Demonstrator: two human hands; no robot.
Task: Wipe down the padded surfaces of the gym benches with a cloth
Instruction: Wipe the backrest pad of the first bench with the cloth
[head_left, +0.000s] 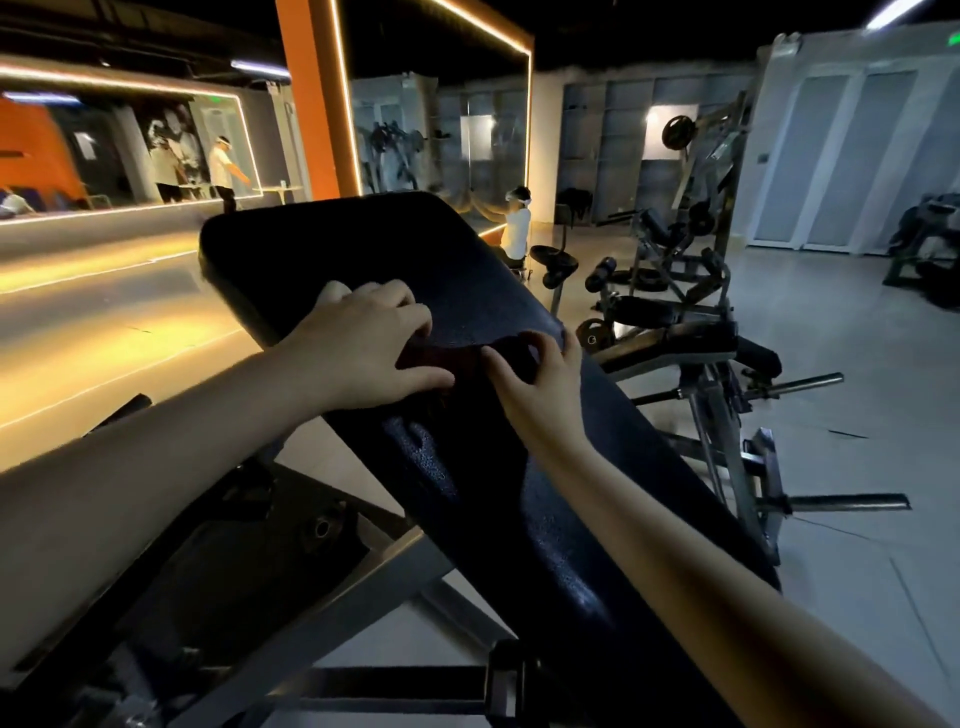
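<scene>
A black padded bench back (363, 244) slopes up from lower right to upper left across the middle of the view. A dark reddish cloth (467, 361) lies bunched on the pad between my hands. My left hand (358, 345) grips the cloth's left side, its bent fingertips on the cloth and its thumb along the cloth's near edge. My right hand (540, 379) pinches the cloth's right end between curled forefinger and thumb, close to the pad's right edge. Much of the cloth is hard to tell from the dark pad.
The bench's steel frame (374, 587) crosses below the pad. To the right stand weight machines (691, 322) with plates and two bar ends (847, 501) sticking out. A person in white (517, 228) sits beyond the pad, near a mirror wall. Grey floor (857, 374) stretches to the right.
</scene>
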